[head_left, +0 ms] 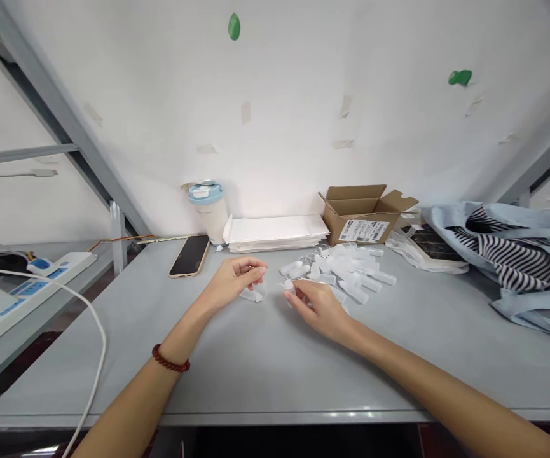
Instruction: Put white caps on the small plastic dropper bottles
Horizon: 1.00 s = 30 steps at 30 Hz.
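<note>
My right hand [316, 305] is closed on a small translucent bottle [288, 286], its white tip pointing up between thumb and fingers. To its left, my left hand [240, 278] has thumb and fingertips pressed close together; what they hold, if anything, is too small to tell. Just below those fingers, another translucent bottle [250, 295] lies on the grey table [255, 369]. Behind and to the right of my right hand spreads a loose pile of several translucent bottles [351, 267] with small caps.
Along the wall stand a lidded cup [213, 216], a stack of white sheets [277, 230] and an open cardboard box [360, 219]. A phone [189, 256] lies at the left. A blue bag [508, 254] is at the right. A white cable [100, 356] crosses the left side.
</note>
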Each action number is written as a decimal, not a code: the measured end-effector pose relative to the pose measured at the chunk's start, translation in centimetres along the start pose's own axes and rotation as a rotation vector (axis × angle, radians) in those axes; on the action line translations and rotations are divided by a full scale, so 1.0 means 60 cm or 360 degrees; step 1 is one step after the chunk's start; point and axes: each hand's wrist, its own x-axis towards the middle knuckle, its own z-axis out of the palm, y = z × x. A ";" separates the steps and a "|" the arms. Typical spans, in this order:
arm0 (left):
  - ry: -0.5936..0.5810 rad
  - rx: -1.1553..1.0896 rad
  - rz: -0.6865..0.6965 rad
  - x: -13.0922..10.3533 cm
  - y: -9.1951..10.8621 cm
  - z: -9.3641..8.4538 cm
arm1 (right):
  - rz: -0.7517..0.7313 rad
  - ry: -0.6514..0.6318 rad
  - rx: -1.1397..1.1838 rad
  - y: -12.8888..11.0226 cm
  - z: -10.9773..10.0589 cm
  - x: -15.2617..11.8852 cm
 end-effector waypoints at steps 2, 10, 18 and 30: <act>-0.0022 0.0060 -0.0008 -0.003 0.002 0.005 | -0.0012 -0.0023 -0.0024 0.000 0.001 -0.003; -0.0184 0.0264 0.0061 -0.015 0.014 0.023 | -0.0169 -0.0076 -0.0233 -0.002 -0.001 -0.008; -0.0252 0.0291 -0.0006 -0.017 0.012 0.032 | -0.0202 -0.0052 -0.0424 0.001 0.010 -0.012; -0.0175 0.0281 -0.0008 -0.019 0.007 0.050 | -0.0220 -0.0141 -0.0575 0.002 0.013 -0.013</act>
